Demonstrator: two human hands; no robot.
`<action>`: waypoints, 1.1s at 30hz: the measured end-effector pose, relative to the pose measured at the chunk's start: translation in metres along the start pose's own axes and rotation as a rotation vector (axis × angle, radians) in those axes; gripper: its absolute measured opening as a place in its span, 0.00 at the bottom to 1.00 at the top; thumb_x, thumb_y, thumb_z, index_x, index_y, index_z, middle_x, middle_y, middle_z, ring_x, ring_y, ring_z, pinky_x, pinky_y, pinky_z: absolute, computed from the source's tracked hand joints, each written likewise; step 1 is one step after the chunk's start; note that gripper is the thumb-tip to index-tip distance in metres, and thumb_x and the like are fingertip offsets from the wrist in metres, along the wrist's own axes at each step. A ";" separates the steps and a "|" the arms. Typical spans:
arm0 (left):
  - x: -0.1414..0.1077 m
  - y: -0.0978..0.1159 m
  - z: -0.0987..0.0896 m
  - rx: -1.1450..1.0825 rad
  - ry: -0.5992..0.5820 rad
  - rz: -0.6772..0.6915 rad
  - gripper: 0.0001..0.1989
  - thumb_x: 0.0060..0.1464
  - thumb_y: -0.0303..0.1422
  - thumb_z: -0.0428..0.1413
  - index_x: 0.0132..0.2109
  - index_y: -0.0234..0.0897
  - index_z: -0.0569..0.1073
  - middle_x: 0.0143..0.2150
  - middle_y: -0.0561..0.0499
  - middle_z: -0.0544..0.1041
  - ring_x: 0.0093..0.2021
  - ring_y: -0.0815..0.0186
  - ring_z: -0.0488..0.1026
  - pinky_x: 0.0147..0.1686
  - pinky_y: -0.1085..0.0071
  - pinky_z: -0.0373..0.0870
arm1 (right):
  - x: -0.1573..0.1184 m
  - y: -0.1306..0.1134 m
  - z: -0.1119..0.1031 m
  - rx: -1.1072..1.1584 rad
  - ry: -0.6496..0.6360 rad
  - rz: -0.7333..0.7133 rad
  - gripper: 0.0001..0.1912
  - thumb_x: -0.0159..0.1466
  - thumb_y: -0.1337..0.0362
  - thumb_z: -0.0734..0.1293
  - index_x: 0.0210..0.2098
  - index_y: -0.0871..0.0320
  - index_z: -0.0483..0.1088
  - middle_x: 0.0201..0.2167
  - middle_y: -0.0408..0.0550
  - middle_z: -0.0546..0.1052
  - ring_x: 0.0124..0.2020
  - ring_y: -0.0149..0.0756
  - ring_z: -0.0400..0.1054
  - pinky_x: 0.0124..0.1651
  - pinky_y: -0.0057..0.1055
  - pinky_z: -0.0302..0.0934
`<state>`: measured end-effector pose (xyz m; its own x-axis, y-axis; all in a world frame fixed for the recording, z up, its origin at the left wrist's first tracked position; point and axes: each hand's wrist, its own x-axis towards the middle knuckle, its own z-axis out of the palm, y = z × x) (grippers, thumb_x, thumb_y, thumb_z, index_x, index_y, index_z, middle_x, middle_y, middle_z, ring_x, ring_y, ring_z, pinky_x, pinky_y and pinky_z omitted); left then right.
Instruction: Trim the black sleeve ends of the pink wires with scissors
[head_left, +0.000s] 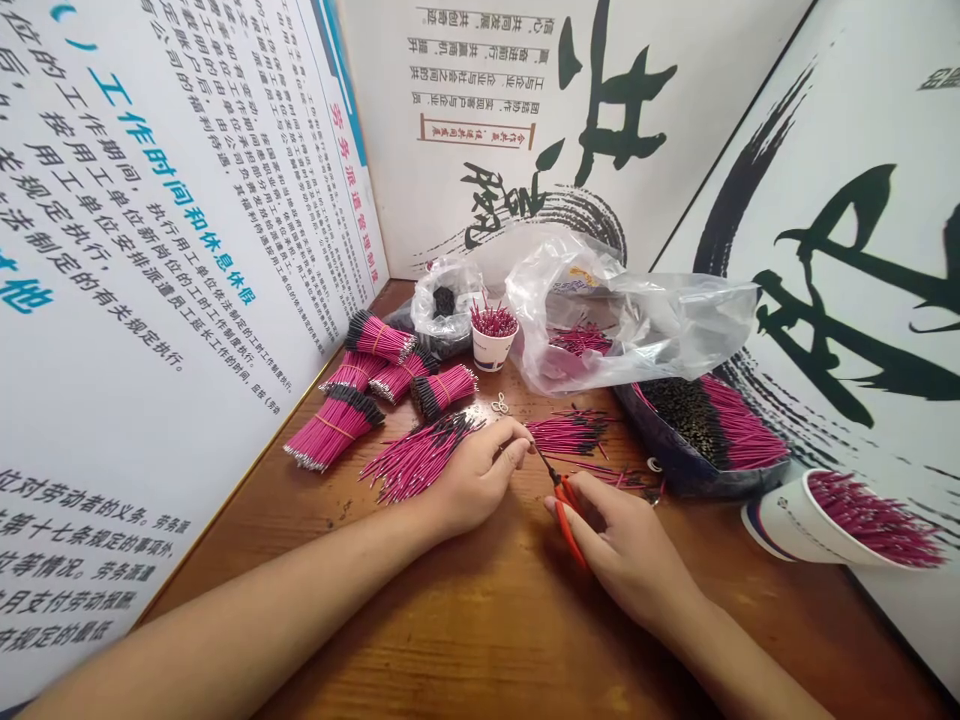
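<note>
My left hand (484, 475) is closed in a pinch over the middle of the wooden table, its fingertips meeting near the tip of the scissors; what they pinch is too small to make out. My right hand (634, 545) is wrapped round the orange handles of small scissors (568, 525), whose dark blades point up and left to my left fingertips. Loose pink wires with black ends (412, 460) lie beside and partly behind my left hand. A second loose pile of wires (570, 432) spreads behind the scissors.
Banded pink wire bundles (334, 428) stand at the left. A paper cup of wires (493, 350) and clear plastic bags (637, 320) are at the back. At the right are a dark tray of wires (712, 430) and a tilted cup (787, 520). Printed panels (825, 250) enclose the table.
</note>
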<state>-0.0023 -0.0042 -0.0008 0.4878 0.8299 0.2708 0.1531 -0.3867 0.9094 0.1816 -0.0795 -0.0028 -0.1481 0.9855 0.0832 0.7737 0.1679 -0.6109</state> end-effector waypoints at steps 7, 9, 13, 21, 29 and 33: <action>0.001 -0.001 0.000 -0.008 0.006 0.004 0.11 0.65 0.33 0.46 0.34 0.36 0.66 0.30 0.54 0.66 0.33 0.67 0.64 0.38 0.71 0.61 | 0.000 0.001 0.000 0.001 -0.005 -0.023 0.15 0.70 0.56 0.59 0.28 0.54 0.59 0.24 0.40 0.70 0.26 0.32 0.62 0.31 0.27 0.52; 0.001 -0.001 0.000 -0.009 0.008 0.010 0.11 0.65 0.33 0.46 0.34 0.36 0.67 0.30 0.53 0.67 0.33 0.67 0.64 0.38 0.71 0.62 | 0.000 0.001 -0.001 0.000 0.007 -0.017 0.16 0.70 0.55 0.59 0.28 0.54 0.58 0.23 0.39 0.69 0.25 0.32 0.62 0.30 0.27 0.52; 0.001 -0.001 0.001 -0.003 0.005 0.012 0.11 0.65 0.33 0.46 0.36 0.35 0.68 0.30 0.53 0.68 0.33 0.67 0.64 0.39 0.70 0.62 | 0.000 -0.001 -0.001 -0.008 0.030 -0.013 0.17 0.70 0.53 0.59 0.27 0.54 0.57 0.22 0.39 0.67 0.24 0.32 0.60 0.29 0.27 0.51; 0.000 -0.002 0.001 0.005 0.002 0.024 0.11 0.65 0.33 0.46 0.33 0.36 0.66 0.29 0.54 0.67 0.33 0.67 0.65 0.39 0.71 0.62 | -0.001 0.001 -0.001 -0.031 0.000 -0.027 0.17 0.70 0.54 0.59 0.27 0.54 0.58 0.23 0.40 0.69 0.25 0.33 0.61 0.29 0.28 0.51; 0.001 -0.001 0.000 -0.004 0.007 0.019 0.11 0.65 0.33 0.46 0.34 0.36 0.66 0.30 0.54 0.66 0.33 0.67 0.64 0.39 0.71 0.62 | -0.002 0.003 -0.002 -0.065 0.003 -0.021 0.15 0.70 0.56 0.58 0.29 0.54 0.59 0.25 0.41 0.72 0.26 0.34 0.64 0.31 0.28 0.52; 0.001 -0.001 0.001 -0.003 0.006 0.013 0.11 0.65 0.33 0.46 0.34 0.36 0.66 0.30 0.54 0.67 0.33 0.67 0.64 0.40 0.71 0.62 | -0.001 0.003 -0.001 -0.110 0.010 -0.015 0.15 0.70 0.55 0.58 0.29 0.54 0.59 0.24 0.41 0.71 0.25 0.34 0.64 0.30 0.28 0.52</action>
<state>-0.0013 -0.0029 -0.0019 0.4842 0.8275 0.2841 0.1444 -0.3959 0.9069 0.1851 -0.0799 -0.0040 -0.1545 0.9829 0.1003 0.8345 0.1842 -0.5192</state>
